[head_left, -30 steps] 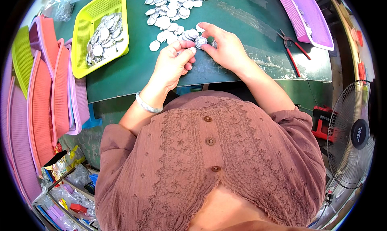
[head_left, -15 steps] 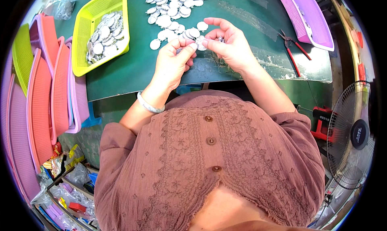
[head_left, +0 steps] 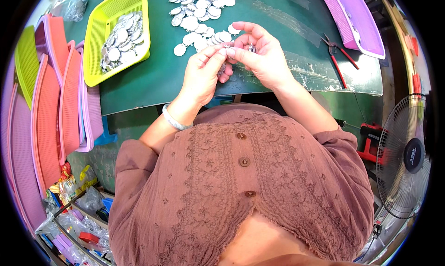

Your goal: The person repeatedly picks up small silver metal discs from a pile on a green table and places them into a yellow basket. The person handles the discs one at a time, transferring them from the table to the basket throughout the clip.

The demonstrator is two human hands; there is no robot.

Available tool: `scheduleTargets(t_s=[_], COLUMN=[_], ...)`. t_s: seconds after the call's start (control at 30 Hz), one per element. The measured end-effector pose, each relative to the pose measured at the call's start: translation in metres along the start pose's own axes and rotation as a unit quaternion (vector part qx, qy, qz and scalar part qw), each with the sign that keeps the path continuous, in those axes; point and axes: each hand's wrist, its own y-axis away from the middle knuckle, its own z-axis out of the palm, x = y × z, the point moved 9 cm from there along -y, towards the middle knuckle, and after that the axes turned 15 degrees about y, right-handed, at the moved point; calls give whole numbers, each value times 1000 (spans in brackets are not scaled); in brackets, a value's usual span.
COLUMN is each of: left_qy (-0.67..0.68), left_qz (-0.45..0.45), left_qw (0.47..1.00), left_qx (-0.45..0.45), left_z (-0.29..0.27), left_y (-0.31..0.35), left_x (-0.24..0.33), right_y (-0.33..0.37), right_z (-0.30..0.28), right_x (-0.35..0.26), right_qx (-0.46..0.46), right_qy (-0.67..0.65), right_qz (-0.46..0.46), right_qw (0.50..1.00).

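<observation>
Above the near edge of the green table, my left hand (head_left: 202, 76) and my right hand (head_left: 262, 62) meet with thumbs and fingertips pinched. A small silver piece shows between the fingertips. Part of a silver round pendant (head_left: 222, 69) peeks out below my left fingers; the rest is hidden. Another small metal bit (head_left: 251, 48) shows among the curled fingers of my right hand, too little of it to name. Just beyond my hands lies a loose pile of silver scalloped pendants (head_left: 189, 23), some with a small loop at the rim.
To the left stands a yellow-green basket (head_left: 92, 57) holding many more pendants. Red-handled pliers (head_left: 334, 50) lie at right, near a purple basket (head_left: 371, 36). Stacked pink and purple baskets (head_left: 45, 127) fill the far left. A fan (head_left: 403, 154) stands at the right.
My hands have drawn closer together, the left shifting slightly right. The pendant that showed between my fingertips is now mostly covered by my fingers.
</observation>
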Motion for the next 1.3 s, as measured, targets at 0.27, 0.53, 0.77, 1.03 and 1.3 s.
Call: scheduleTargets(t_s=[0.27, 0.53, 0.77, 1.03, 1.3], left_qy=[100, 84, 56, 64, 66], left_qz=[-84, -98, -102, -137, -144], left_qw=[991, 992, 993, 988, 987], left_qx=[-2, 15, 20, 36, 37], left_z=[-4, -3, 0, -3, -4], left_y=[0, 2, 3, 4, 2], left_x=[-2, -2, -2, -6, -8], right_y=[3, 4, 4, 5, 7], right_z=[-6, -2, 1, 3, 3], right_x=[-8, 1, 6, 26, 27], right_qx=[4, -23, -36, -37, -39], right_qy=[-68, -76, -102, -163, -172], right_qz=[18, 60, 88, 154, 168], right_qw=[998, 995, 990, 974, 970])
